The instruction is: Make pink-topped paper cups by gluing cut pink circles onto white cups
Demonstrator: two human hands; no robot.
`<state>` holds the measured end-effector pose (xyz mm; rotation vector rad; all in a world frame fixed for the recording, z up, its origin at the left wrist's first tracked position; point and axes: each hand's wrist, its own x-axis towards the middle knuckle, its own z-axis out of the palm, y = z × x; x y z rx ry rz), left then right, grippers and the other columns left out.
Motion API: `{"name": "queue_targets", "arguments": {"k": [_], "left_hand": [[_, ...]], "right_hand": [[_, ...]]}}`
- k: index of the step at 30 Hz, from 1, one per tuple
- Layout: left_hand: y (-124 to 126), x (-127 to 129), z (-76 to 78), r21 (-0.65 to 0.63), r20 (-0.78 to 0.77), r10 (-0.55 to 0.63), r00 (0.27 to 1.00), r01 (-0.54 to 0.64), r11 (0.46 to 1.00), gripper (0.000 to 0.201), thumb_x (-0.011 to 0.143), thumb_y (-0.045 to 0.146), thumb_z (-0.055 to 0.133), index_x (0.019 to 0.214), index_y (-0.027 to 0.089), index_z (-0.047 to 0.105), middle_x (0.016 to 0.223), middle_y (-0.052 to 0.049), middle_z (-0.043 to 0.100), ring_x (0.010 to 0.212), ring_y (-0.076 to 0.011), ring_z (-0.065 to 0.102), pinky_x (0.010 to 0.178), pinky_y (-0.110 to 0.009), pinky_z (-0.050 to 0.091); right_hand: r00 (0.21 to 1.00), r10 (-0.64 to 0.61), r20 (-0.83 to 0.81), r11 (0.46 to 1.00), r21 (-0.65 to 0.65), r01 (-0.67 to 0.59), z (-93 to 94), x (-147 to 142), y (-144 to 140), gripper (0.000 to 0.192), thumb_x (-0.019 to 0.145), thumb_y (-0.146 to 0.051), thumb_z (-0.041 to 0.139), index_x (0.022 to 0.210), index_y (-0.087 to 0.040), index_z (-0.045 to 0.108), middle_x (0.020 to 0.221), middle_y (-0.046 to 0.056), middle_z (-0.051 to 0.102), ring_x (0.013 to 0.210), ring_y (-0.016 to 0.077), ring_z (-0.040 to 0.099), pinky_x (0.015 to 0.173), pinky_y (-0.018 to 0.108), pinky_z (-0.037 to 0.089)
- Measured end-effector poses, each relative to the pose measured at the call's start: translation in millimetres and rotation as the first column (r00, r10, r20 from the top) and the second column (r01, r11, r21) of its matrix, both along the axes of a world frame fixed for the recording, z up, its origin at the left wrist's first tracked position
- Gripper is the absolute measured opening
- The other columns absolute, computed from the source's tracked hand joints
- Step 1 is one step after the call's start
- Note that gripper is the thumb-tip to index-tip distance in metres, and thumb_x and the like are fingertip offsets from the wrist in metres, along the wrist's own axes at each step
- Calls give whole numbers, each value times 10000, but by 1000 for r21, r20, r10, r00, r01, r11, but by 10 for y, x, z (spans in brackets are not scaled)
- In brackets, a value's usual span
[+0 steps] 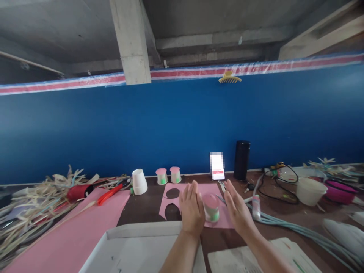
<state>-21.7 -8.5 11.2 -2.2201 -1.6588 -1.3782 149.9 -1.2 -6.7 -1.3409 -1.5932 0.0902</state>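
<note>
Small upturned cup point(212, 207) with pink top and green band stands upright on a pink paper sheet point(199, 189) with two round holes cut out, mid-table, just in front of the person. Left hand point(191, 206) flat, fingers straight and together, palm facing the cup, right beside its left side; contact cannot be told. Right hand point(236, 207) likewise flat and unclenched, palm toward the cup's right side, near but a small gap shows. Neither hand grips anything. Scissors point(221, 185) lie just behind the sheet. Glue tube point(256, 206) stands right of the right hand. Two more pink-topped cups point(168, 175) sit side by side near the blue wall point(113, 129), a plain white paper cup point(139, 182) upside down left of them. Large pink sheet point(76, 231) at left, orange utility knife point(109, 194) on its far edge, red cup point(78, 192) lying on its side in a straw pile point(25, 212). Black cylinder point(241, 160) upright at the wall, phone point(217, 167) beside it. White bowl point(309, 190) and cables point(298, 223) on the right. White cardboard tray point(136, 231) at near edge of the dark table point(145, 208).
</note>
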Motion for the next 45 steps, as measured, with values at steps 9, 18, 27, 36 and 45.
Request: {"name": "queue_targets", "arguments": {"k": [9,18,27,36,45], "left_hand": [[-23,33,32,-59,-93,-50,994,44,997,410,934,248,283,1272,214,513,1309,-53,546,1301,-249,358,1084,-560,196],[-50,55,40,-71,-154,-87,984,77,994,410,929,247,292,1269,237,520,1295,-44,559,1285,-257,377,1078,-575,203],[-54,80,19,-62,-127,-84,988,77,995,408,928,245,289,1250,237,538,1266,-46,582,1271,-254,397,1078,-563,213],[35,6,-11,-116,-1,-64,998,64,991,449,945,296,249,1363,230,399,1389,-46,461,1328,-236,312,1094,-529,208],[41,50,21,-143,-31,-119,992,114,983,406,941,306,260,1240,288,535,1325,2,532,1312,-236,331,1085,-555,203]], "right_hand": [[961,25,275,999,-34,-16,-1,-141,-31,486,947,-386,283,1379,-188,383,1378,100,470,1261,237,421,1017,441,370],[930,21,366,985,-165,43,88,-279,-117,499,936,-428,298,1357,-197,433,1330,78,526,1238,244,439,1004,438,365],[928,-4,372,986,-153,65,34,-290,-93,490,936,-423,304,1343,-191,451,1292,87,558,1212,249,471,996,435,373],[979,-44,200,997,71,30,-32,-110,5,530,941,-401,290,1422,-179,278,1389,116,449,1257,229,432,1009,432,379],[945,-9,327,995,-94,42,36,-257,-86,480,928,-432,331,1337,-207,448,1318,73,535,1219,248,456,987,443,385]]}}
